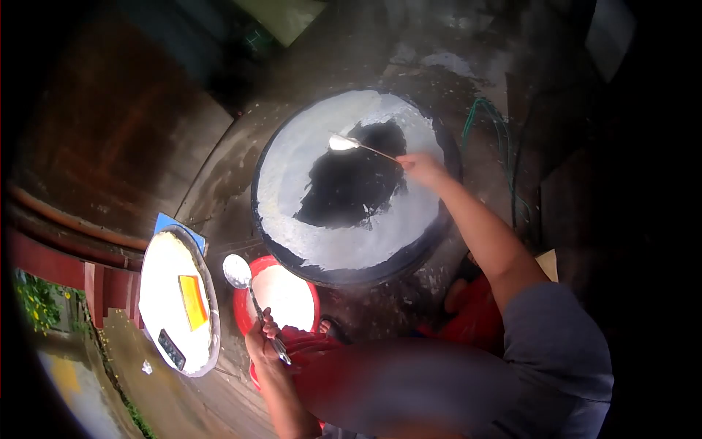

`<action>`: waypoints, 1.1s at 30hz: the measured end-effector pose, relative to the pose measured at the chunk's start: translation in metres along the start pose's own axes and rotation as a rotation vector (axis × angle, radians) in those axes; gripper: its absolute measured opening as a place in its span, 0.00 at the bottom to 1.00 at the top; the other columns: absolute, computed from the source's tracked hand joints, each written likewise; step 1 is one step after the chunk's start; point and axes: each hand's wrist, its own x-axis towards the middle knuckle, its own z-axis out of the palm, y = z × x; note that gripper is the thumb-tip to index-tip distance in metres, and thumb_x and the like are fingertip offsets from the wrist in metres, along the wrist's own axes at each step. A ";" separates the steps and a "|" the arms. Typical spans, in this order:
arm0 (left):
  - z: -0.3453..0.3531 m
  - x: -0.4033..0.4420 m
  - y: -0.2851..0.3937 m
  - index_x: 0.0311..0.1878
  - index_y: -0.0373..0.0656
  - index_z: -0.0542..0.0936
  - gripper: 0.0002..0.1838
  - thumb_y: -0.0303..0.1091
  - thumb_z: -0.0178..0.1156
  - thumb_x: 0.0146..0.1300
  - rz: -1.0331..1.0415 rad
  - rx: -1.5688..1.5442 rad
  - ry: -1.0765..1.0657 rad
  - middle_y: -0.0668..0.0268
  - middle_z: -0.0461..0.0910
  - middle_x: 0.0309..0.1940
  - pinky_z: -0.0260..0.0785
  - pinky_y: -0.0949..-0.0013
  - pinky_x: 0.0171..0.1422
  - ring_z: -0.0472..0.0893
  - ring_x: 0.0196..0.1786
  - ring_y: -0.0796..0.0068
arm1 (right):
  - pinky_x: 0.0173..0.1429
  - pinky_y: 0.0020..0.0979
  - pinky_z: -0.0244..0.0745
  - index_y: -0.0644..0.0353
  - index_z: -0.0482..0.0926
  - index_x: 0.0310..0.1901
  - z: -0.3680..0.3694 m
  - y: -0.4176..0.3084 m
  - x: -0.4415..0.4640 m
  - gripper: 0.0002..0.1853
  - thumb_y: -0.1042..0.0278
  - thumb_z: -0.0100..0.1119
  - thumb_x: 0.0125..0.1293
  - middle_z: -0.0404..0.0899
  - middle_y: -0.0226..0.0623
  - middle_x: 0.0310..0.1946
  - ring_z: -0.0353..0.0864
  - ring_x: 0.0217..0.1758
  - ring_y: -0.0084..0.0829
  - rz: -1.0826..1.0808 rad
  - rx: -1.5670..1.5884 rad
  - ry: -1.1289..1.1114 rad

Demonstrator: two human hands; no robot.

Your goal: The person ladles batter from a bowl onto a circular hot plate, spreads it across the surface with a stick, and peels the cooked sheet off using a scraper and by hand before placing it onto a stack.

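My left hand (263, 338) is closed round the metal handle of a ladle (237, 271), whose bowl is coated white. That bowl is beside the rim of a red bucket (314, 293) of white batter (281, 296). At the centre right, my right hand (423, 169) grips the thin handle of a scraper-like tool (344, 143) with a white-covered end. The tool's end is over a big round black griddle (351, 183). A ring of white batter (300, 168) covers most of the griddle, with a ragged dark patch bare in the middle.
To the left stands a round tray (215, 322) with a white top, carrying a yellow-orange packet (193, 300) and a phone-like dark object (172, 350). Green cord (504, 139) lies on the ground right of the griddle. Haze or steam hangs above it.
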 end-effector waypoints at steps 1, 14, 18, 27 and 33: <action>0.000 -0.001 0.001 0.47 0.26 0.68 0.17 0.33 0.40 0.69 -0.002 -0.002 -0.004 0.63 0.70 0.26 0.63 0.76 0.23 0.69 0.22 0.78 | 0.46 0.34 0.72 0.38 0.78 0.48 -0.007 -0.008 -0.010 0.16 0.63 0.48 0.60 0.79 0.36 0.42 0.78 0.44 0.39 0.001 -0.096 0.056; -0.016 -0.009 0.003 0.51 0.27 0.66 0.19 0.36 0.35 0.70 0.036 0.043 -0.070 0.60 0.71 0.28 0.61 0.77 0.23 0.68 0.23 0.78 | 0.48 0.33 0.73 0.40 0.75 0.52 0.032 -0.031 -0.008 0.17 0.62 0.46 0.63 0.79 0.33 0.44 0.79 0.44 0.36 0.146 0.015 0.124; -0.023 -0.011 0.004 0.50 0.27 0.65 0.18 0.34 0.37 0.69 0.027 0.026 -0.076 0.62 0.70 0.29 0.62 0.77 0.23 0.68 0.23 0.78 | 0.47 0.33 0.73 0.40 0.76 0.52 0.079 0.001 0.001 0.16 0.63 0.47 0.63 0.79 0.33 0.44 0.79 0.43 0.35 -0.156 -0.063 0.053; -0.024 -0.014 0.007 0.51 0.28 0.65 0.20 0.37 0.33 0.71 0.046 0.019 -0.083 0.62 0.69 0.28 0.61 0.78 0.24 0.66 0.23 0.79 | 0.50 0.30 0.71 0.42 0.77 0.51 0.080 0.005 -0.037 0.16 0.66 0.48 0.61 0.79 0.32 0.44 0.77 0.48 0.32 -0.009 0.160 0.039; -0.017 -0.020 0.004 0.50 0.29 0.66 0.19 0.37 0.32 0.71 0.070 0.061 -0.048 0.64 0.69 0.28 0.61 0.78 0.23 0.66 0.22 0.80 | 0.47 0.32 0.72 0.48 0.76 0.51 0.035 -0.063 -0.072 0.15 0.63 0.46 0.65 0.79 0.35 0.44 0.78 0.46 0.35 -0.007 -0.094 -0.141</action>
